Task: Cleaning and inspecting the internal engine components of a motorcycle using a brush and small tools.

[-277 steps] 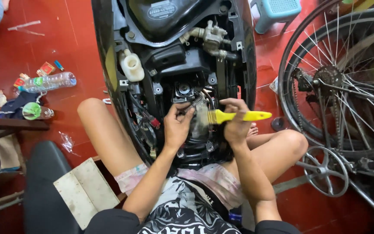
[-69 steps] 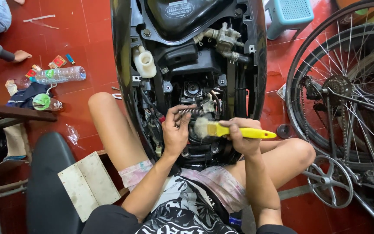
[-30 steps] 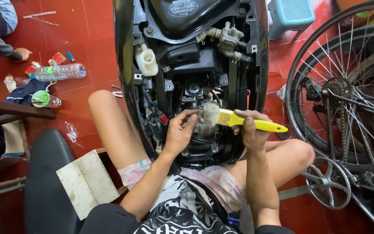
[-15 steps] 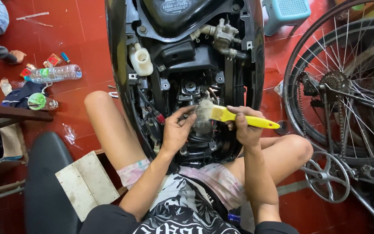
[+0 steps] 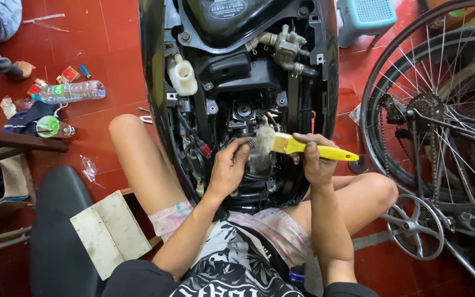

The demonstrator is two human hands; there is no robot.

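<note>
I sit on the red floor with an opened black scooter body (image 5: 155, 82) between my legs, its engine parts (image 5: 248, 118) exposed. My right hand (image 5: 313, 160) grips a yellow-handled paintbrush (image 5: 303, 147), whose pale bristles point left onto the engine. My left hand (image 5: 229, 168) rests on the engine just left of the bristles, fingers curled around a small part that I cannot make out.
A bicycle wheel (image 5: 441, 110) with chain and crank (image 5: 413, 220) stands at the right. A plastic bottle (image 5: 70, 92), rags and small items lie at left near another person's hand (image 5: 24, 68). A blue stool (image 5: 366, 16) is behind; a black seat (image 5: 56, 231) and white board (image 5: 111, 231) are lower left.
The brush has swept a little across the engine, moving up and then back down to the left. My left hand has stayed on the engine.
</note>
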